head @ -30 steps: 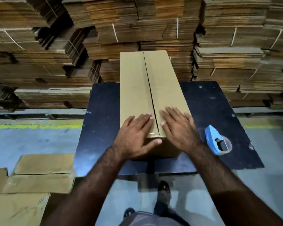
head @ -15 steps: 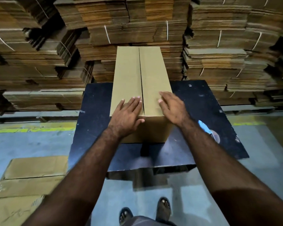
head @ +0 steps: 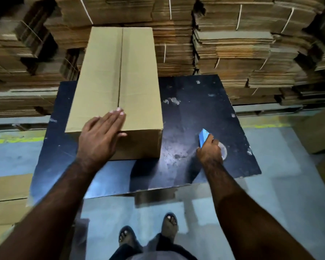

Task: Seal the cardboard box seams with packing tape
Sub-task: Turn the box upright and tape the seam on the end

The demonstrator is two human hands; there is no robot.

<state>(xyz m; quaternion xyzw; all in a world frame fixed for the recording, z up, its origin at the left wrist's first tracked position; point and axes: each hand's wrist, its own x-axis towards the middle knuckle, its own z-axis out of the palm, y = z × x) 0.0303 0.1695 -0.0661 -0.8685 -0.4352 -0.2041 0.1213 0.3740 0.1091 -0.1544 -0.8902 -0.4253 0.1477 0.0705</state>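
Blue tape dispenser [head: 204, 138] now sits in my right hand's [head: 210, 153] grip, lifted off the box [head: 118, 79]; left hand [head: 99, 134] stays flat, taping next.

Dark scuffed table [head: 186, 109], cardboard box [head: 131, 76] on left, blue tape dispenser [head: 203, 137] on right

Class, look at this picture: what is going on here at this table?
A person is getting ready to tape a closed box on a dark table. The left hand lies flat on the box's near end, over the seam. The right hand grips the blue tape dispenser on the table.
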